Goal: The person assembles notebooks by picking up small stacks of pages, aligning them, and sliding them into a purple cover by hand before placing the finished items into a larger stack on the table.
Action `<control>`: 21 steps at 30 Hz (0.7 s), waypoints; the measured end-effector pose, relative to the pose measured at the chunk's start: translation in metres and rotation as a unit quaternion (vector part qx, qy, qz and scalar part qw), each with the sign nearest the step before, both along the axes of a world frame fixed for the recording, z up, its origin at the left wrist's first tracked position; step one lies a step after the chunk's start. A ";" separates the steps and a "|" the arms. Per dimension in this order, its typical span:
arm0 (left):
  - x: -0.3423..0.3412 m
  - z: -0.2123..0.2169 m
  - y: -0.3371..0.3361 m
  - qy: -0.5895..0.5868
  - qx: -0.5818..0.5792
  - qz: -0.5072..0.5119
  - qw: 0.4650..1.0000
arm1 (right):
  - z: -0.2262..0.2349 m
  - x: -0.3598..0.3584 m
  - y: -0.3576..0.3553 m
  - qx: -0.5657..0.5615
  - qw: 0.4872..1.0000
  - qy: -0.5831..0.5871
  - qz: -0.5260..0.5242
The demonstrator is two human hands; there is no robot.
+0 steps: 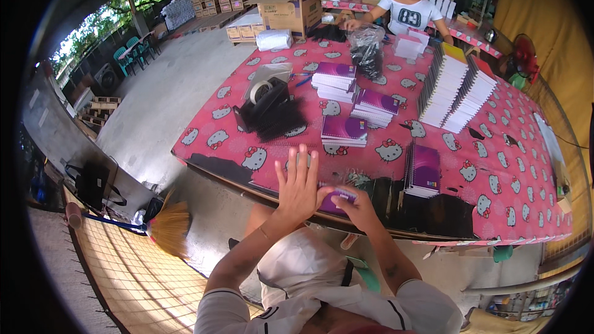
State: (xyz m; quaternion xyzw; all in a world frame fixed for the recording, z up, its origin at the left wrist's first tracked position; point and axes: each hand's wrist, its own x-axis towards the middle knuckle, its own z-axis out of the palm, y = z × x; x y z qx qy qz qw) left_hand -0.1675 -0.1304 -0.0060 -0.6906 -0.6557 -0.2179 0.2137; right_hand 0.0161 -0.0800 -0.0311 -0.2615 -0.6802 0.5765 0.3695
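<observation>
My right hand (352,208) is closed on a small purple notebook (334,201) at the table's near edge, the thumb on its cover. My left hand (298,187) is raised beside it, open, fingers stretched out and the thumb close to the notebook; whether it touches is unclear. Just beyond are stacks of purple spiral notebooks, the nearest stack (344,131) straight ahead and another (423,170) to the right. Black strips (278,122) lie left of the stacks, next to a black tape dispenser (252,111) with a roll of tape (261,91).
A pink patterned cloth (455,164) covers the table. Tall notebook stacks (443,83) stand at right. Across the table a person (408,15) works near a plastic bag of black strips (367,49). An open carton (291,12) sits at the far end; a broom (168,226) is at left.
</observation>
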 end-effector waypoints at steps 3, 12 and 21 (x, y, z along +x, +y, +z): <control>0.015 -0.050 -0.035 -0.053 -0.069 -0.132 0.987 | 0.000 0.000 0.005 -0.011 1.000 0.011 -0.020; -0.014 0.008 0.004 -0.010 -0.051 -0.150 0.987 | -0.019 0.004 0.021 0.006 0.998 -0.060 0.025; 0.010 -0.030 -0.006 0.007 -0.049 -0.068 0.996 | -0.014 -0.002 0.018 0.068 0.995 -0.078 0.003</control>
